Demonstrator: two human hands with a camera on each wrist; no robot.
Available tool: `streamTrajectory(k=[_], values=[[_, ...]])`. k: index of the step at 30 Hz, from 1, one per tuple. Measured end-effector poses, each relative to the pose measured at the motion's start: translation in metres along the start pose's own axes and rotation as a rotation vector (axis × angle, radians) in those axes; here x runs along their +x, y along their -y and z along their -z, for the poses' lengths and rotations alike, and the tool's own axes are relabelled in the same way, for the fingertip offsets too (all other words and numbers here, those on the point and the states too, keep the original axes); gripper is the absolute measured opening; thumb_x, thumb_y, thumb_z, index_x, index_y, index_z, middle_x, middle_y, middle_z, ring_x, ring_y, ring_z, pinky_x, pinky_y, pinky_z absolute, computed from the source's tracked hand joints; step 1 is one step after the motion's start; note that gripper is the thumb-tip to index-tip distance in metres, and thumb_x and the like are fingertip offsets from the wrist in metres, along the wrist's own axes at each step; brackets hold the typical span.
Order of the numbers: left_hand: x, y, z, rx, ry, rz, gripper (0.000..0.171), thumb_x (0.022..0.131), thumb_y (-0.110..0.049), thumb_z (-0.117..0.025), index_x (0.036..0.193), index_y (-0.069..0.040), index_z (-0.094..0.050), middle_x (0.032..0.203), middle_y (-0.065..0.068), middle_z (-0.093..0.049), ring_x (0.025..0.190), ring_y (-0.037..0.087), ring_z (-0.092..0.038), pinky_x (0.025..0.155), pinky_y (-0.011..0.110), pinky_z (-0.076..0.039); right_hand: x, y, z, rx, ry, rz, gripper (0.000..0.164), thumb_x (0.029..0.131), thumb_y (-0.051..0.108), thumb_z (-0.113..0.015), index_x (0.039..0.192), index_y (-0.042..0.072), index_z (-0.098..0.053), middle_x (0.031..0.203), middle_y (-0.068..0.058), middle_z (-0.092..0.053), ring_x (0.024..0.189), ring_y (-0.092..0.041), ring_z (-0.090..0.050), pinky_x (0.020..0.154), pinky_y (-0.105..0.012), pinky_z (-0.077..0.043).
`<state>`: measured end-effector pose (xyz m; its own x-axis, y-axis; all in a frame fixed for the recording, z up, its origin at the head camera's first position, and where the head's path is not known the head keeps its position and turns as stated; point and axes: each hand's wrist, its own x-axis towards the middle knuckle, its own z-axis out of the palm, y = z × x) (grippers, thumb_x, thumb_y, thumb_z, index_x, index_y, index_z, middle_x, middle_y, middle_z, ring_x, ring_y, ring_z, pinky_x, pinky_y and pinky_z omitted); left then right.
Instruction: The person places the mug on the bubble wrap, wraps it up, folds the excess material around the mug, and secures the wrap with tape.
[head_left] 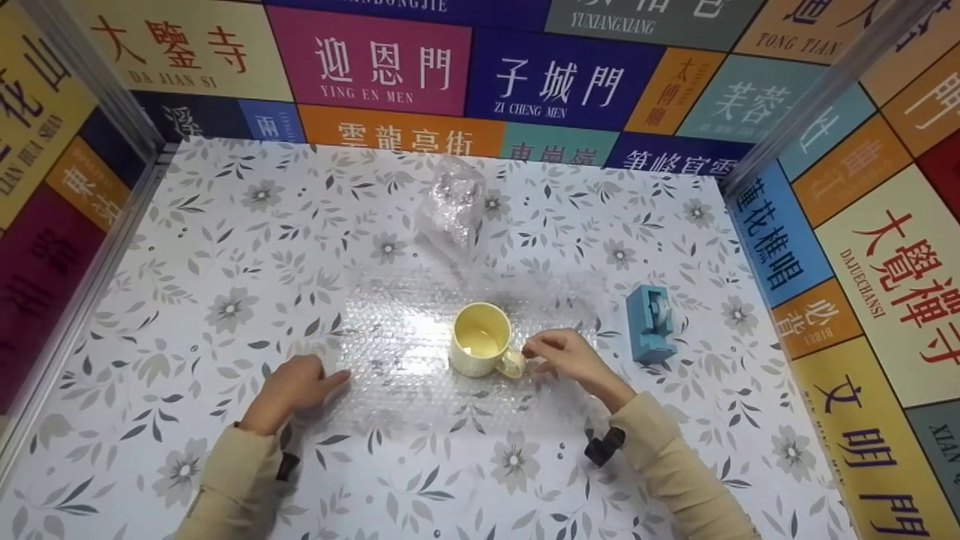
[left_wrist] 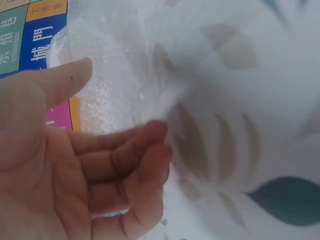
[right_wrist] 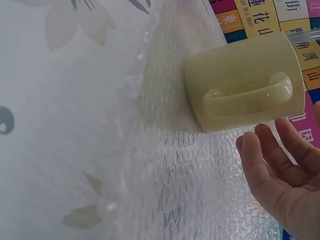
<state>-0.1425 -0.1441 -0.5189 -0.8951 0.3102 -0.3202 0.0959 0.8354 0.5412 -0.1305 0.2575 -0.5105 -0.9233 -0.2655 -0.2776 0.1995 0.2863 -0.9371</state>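
Note:
A pale yellow mug [head_left: 480, 360] stands upright on a flat sheet of clear bubble wrap [head_left: 382, 352], its handle turned toward my right hand [head_left: 574, 358]. That hand is beside the handle, fingers loosely bent. In the right wrist view a gap shows between the fingers [right_wrist: 252, 152] and the mug [right_wrist: 240, 85]. My left hand [head_left: 298, 381] is at the left edge of the wrap, thumb pointing toward the sheet. The left wrist view shows its palm empty and its fingers [left_wrist: 112, 162] softly curled close over the patterned tabletop [left_wrist: 240, 115].
A blue tape dispenser [head_left: 645, 330] stands to the right of the wrap. Farther back lies a crumpled clear plastic bag [head_left: 450, 206], with something pinkish inside. Colourful panels with printed characters [head_left: 382, 64] wall the table at the back and both sides.

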Motion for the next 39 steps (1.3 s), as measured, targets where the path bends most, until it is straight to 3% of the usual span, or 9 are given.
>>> streamTrajectory(k=[5, 9, 12, 18, 21, 25, 30, 35, 39], values=[[-0.006, 0.007, -0.009, -0.158, 0.042, -0.053, 0.044, 0.086, -0.033, -0.058, 0.051, -0.013, -0.041, 0.045, -0.005, -0.038, 0.041, 0.01, -0.035, 0.041, 0.025, -0.031, -0.003, -0.001, 0.011, -0.002, -0.035, 0.014, 0.035, 0.093, 0.017, -0.05, 0.102, -0.017, -0.056, 0.097, -0.018, -0.062, 0.095, -0.03, -0.058, 0.075, -0.037, -0.052], [-0.013, 0.008, -0.013, -0.253, 0.063, -0.025, 0.031, 0.084, -0.029, -0.061, 0.075, -0.001, -0.051, 0.059, 0.001, -0.048, 0.049, 0.013, -0.044, 0.047, 0.028, -0.038, -0.006, -0.003, 0.018, 0.008, -0.071, 0.016, 0.035, 0.093, 0.016, -0.05, 0.102, -0.017, -0.056, 0.097, -0.015, -0.062, 0.095, -0.031, -0.058, 0.074, -0.034, -0.052], [-0.019, 0.007, -0.015, -0.363, 0.089, -0.009, 0.036, 0.084, -0.024, -0.062, 0.096, 0.006, -0.047, 0.063, 0.004, -0.052, 0.049, 0.014, -0.048, 0.048, 0.029, -0.04, -0.008, -0.007, 0.023, 0.016, -0.093, 0.008, 0.033, 0.093, 0.016, -0.05, 0.101, -0.016, -0.057, 0.096, -0.014, -0.062, 0.096, -0.032, -0.057, 0.075, -0.035, -0.052], [-0.025, 0.001, -0.016, -0.593, 0.111, -0.102, 0.041, 0.079, 0.0, -0.055, 0.111, 0.015, -0.035, 0.054, 0.009, -0.057, 0.043, 0.011, -0.051, 0.042, 0.024, -0.041, -0.014, -0.013, 0.035, 0.016, -0.143, 0.018, 0.036, 0.093, 0.021, -0.051, 0.101, -0.013, -0.058, 0.096, -0.012, -0.062, 0.091, -0.018, -0.059, 0.075, -0.034, -0.051], [-0.026, -0.003, -0.014, -0.594, 0.063, -0.128, 0.043, 0.077, 0.002, -0.054, 0.114, 0.016, -0.036, 0.053, 0.008, -0.057, 0.043, 0.011, -0.052, 0.042, 0.024, -0.041, -0.016, -0.017, 0.041, 0.037, -0.152, 0.05, 0.035, 0.092, 0.024, -0.053, 0.098, -0.009, -0.062, 0.093, -0.008, -0.063, 0.088, -0.014, -0.06, 0.073, -0.031, -0.052], [-0.028, -0.01, -0.012, -0.586, 0.009, -0.085, 0.045, 0.078, 0.001, -0.055, 0.117, 0.015, -0.038, 0.053, 0.005, -0.056, 0.045, 0.013, -0.053, 0.043, 0.024, -0.042, -0.019, -0.024, 0.047, 0.065, -0.154, 0.088, 0.032, 0.092, 0.023, -0.053, 0.096, -0.008, -0.063, 0.09, -0.005, -0.064, 0.086, -0.013, -0.061, 0.072, -0.029, -0.052], [-0.031, -0.021, -0.009, -0.616, -0.033, -0.048, 0.047, 0.079, 0.002, -0.054, 0.122, 0.013, -0.038, 0.054, 0.004, -0.054, 0.044, 0.013, -0.049, 0.042, 0.023, -0.038, -0.024, -0.025, 0.053, 0.075, -0.234, 0.014, 0.038, 0.092, 0.019, -0.053, 0.105, -0.017, -0.055, 0.09, -0.006, -0.065, 0.084, -0.013, -0.061, 0.073, -0.031, -0.051], [-0.034, -0.033, -0.003, -0.611, -0.082, -0.126, 0.047, 0.08, 0.004, -0.053, 0.124, 0.015, -0.038, 0.058, 0.005, -0.056, 0.043, 0.011, -0.046, 0.041, 0.021, -0.036, -0.03, -0.026, 0.059, 0.044, -0.294, -0.048, 0.035, 0.093, 0.017, -0.051, 0.105, -0.015, -0.056, 0.092, -0.013, -0.064, 0.084, -0.017, -0.061, 0.074, -0.031, -0.051], [-0.032, -0.044, 0.004, -0.576, -0.12, -0.213, 0.044, 0.081, 0.005, -0.052, 0.123, 0.015, -0.042, 0.06, 0.004, -0.056, 0.046, 0.008, -0.047, 0.044, 0.021, -0.039, -0.033, -0.03, 0.062, 0.04, -0.34, -0.087, 0.033, 0.093, 0.017, -0.052, 0.105, -0.013, -0.057, 0.09, -0.011, -0.065, 0.083, -0.016, -0.062, 0.073, -0.03, -0.051]])
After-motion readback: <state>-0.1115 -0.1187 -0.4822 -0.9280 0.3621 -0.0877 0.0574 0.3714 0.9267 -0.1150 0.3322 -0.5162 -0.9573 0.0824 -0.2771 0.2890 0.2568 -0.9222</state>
